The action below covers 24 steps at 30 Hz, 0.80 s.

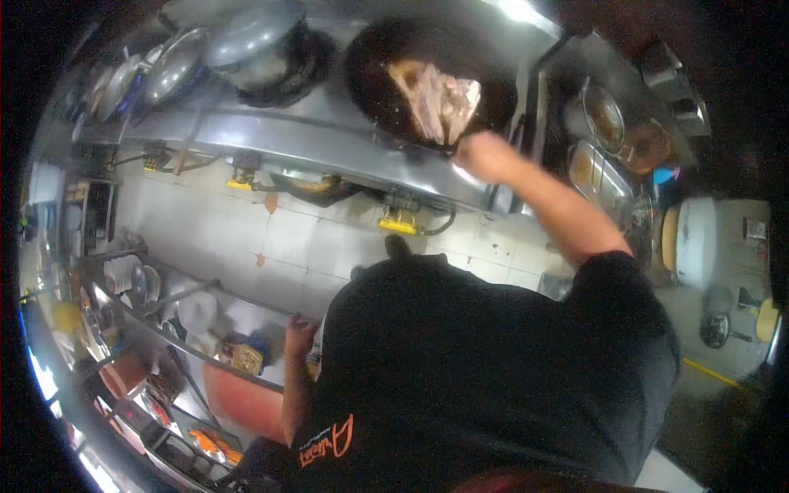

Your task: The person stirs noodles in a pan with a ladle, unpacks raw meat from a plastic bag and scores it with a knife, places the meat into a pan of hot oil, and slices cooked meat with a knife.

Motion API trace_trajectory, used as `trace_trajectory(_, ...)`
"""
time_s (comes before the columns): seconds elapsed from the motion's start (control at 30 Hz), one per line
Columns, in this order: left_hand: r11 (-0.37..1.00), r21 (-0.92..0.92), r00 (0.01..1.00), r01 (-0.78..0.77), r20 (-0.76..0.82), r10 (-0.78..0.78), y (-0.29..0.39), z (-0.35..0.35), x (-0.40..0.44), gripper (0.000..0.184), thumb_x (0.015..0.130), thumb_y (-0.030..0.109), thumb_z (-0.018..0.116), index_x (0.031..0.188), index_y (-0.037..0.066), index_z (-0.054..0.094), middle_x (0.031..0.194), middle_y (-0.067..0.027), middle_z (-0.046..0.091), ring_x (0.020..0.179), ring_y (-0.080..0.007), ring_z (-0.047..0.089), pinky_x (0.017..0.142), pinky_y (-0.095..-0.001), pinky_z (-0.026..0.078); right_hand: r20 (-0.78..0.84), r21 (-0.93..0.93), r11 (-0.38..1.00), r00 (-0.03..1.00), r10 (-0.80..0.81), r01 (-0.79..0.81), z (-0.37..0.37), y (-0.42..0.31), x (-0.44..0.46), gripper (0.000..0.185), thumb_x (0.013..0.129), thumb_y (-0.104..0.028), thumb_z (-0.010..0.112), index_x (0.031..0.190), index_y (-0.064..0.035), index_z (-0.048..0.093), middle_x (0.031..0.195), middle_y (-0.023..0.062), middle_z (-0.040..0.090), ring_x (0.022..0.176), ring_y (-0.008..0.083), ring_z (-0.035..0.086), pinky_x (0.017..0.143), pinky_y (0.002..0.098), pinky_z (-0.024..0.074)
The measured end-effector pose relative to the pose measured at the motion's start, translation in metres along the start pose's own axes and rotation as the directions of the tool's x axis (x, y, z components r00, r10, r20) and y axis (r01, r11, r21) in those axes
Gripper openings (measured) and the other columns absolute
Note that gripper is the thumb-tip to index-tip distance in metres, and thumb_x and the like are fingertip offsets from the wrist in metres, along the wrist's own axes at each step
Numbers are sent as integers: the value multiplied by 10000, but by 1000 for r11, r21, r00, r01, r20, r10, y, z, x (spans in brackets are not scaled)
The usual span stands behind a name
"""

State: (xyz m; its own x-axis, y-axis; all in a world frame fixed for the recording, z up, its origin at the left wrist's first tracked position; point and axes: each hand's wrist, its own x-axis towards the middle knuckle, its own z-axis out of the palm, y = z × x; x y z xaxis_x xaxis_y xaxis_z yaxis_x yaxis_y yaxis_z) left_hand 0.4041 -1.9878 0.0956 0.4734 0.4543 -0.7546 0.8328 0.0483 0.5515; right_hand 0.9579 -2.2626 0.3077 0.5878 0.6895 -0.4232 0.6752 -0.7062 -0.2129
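Observation:
A dark wok (374,74) sits on the steel stove at the top of the head view. Inside it lie large pale pieces of meat (444,103), browned along one edge. My right hand (486,156) is closed at the wok's near rim, just below the meat. Something small and white shows under its fingers, but blur hides what the hand grips. My left hand (301,335) hangs low at my left side, its fingers loosely bent and apart with nothing in them. It is nearest to the steel counter behind me.
Another wok with a metal lid (255,41) stands left on the stove. Yellow gas valves (398,224) jut below the stove's front edge (312,135). Metal containers and a strainer (604,115) are at the right. Plates (123,275) and a tray of orange food (215,445) occupy the left counter.

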Motion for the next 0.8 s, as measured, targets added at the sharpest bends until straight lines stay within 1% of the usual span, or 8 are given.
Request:
trace_trajectory(0.03,995,100,1000,30,1,-31,9,0,-5,874,808,327,809,1455,-35,346,1266,-277,622,1137,-298,638,890,-362,525,175,-118,990,980,96,-76,17,-6,-1,257,893,-225,627,938,12,714,967,217,702,886,366,687,809,481,534)
trace_trajectory(0.13,980,123,987,155,29,-160,4,1,-3,858,804,363,808,1430,-51,391,1211,-262,655,1105,-291,655,855,-364,534,127,35,993,986,112,-117,71,-12,-14,286,889,-243,640,982,16,716,1068,221,690,1016,378,664,898,469,526)
trace_trajectory(0.23,983,97,987,156,26,-159,-7,4,1,849,794,392,814,1404,-62,436,1158,-260,679,1047,-300,679,829,-367,541,-194,-155,968,967,166,-197,138,11,1,359,883,-247,649,1152,-11,678,1219,223,636,1142,422,603,986,470,491)
trace_trajectory(0.37,988,151,1000,22,-4,-22,-44,-5,18,830,785,425,820,1363,-68,487,1106,-262,698,985,-326,701,809,-367,546,-223,-25,969,946,235,-247,173,49,33,540,879,-323,612,1330,-31,557,1398,280,473,1310,455,461,1024,500,462)
trace_trajectory(0.43,979,202,999,9,30,-16,-65,-11,34,824,789,431,813,1351,-79,492,1121,-268,693,1008,-336,696,823,-375,546,-329,176,936,878,349,-306,153,37,32,585,889,-406,631,1362,-72,550,1385,223,515,1284,405,501,1038,500,448)
trace_trajectory(0.53,940,340,999,-32,51,16,-52,-13,25,809,800,432,800,1327,-103,498,1109,-286,691,1039,-343,689,856,-389,543,-276,145,946,906,320,-290,145,39,40,571,897,-433,572,1355,-93,543,1432,230,473,1286,455,471,1100,556,358)
trace_trajectory(0.57,930,364,999,-44,41,31,-50,-14,23,798,808,429,793,1323,-107,500,1102,-284,694,1046,-341,688,866,-393,541,-389,74,970,889,242,-232,159,41,45,497,889,-391,573,1304,-118,594,1367,194,539,1253,421,498,1065,592,359)
trace_trajectory(0.8,942,334,999,21,-45,-6,-77,-5,30,675,861,372,734,1330,-61,516,1084,-250,711,1024,-332,693,870,-414,543,-472,24,996,877,91,-91,176,70,40,280,837,-191,581,1085,-83,652,1164,198,642,1098,379,604,908,534,484)
